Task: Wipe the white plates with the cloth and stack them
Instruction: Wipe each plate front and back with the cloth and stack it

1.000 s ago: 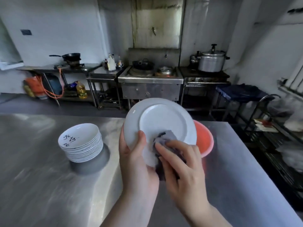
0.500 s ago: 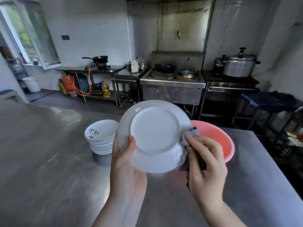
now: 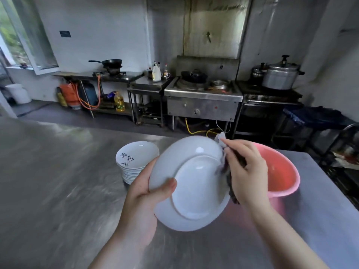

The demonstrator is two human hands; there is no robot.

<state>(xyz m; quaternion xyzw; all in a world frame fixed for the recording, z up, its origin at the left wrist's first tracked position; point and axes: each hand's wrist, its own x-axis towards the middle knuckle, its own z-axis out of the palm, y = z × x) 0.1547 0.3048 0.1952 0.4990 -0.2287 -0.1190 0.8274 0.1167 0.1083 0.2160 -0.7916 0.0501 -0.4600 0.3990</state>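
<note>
Since half a second ago, the white plate (image 3: 191, 183) has tilted further, its underside facing the camera at centre frame, and the cloth (image 3: 223, 152) has climbed to its upper right rim. Left hand (image 3: 147, 193) clamps the lower left edge, thumb across the back, steadying it against the rubbing. Right hand (image 3: 245, 169) is closed around the cloth, pressing it on the rim. Left of centre, the stack of plates (image 3: 136, 162) waits nearby on the steel table (image 3: 58, 191); a pink basin (image 3: 281, 173) sits at right.

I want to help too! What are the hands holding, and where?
Left hand grips the white plate by its left rim; right hand holds the cloth bunched against its right rim.
</note>
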